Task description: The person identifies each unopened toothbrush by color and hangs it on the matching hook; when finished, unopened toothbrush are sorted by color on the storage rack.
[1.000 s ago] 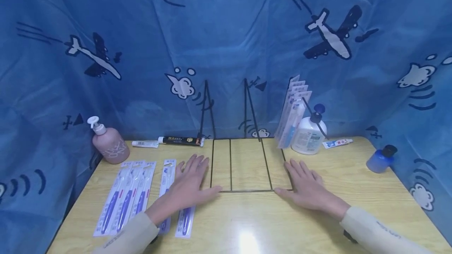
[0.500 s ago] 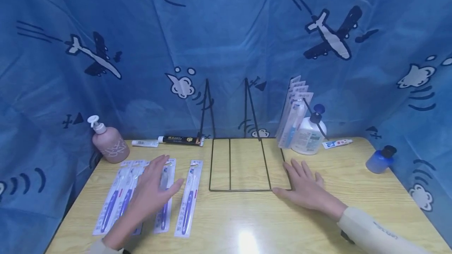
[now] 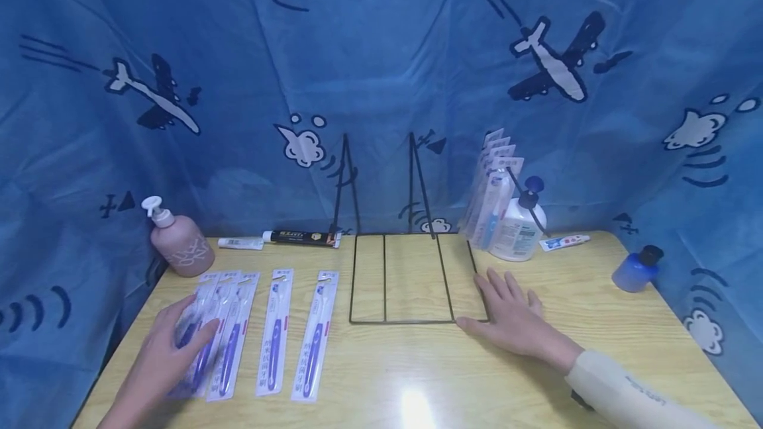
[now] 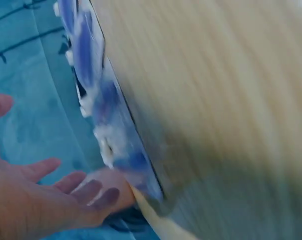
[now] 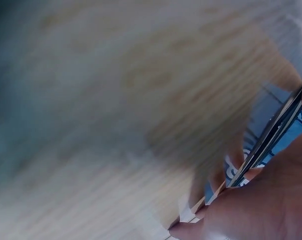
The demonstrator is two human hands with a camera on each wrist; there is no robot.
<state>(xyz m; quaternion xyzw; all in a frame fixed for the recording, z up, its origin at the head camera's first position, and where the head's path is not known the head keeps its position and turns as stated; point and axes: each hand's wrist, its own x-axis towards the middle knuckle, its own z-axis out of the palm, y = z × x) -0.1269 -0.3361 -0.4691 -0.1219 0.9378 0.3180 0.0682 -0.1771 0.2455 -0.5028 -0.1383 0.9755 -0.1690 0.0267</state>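
The left hand (image 3: 163,346), fingers parted and holding nothing, is over the leftmost of three close-set toothbrushes (image 3: 231,343) on the table (image 3: 381,376); contact is unclear. The right hand (image 3: 507,320), fingers spread, touches the rack's right front corner.

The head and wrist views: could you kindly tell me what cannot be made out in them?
Head view: part of the leftmost toothbrush pack, hidden by the left hand.
Head view: left side of the white pump bottle, behind the upright packs.
Left wrist view: print on the lying packs, blurred.
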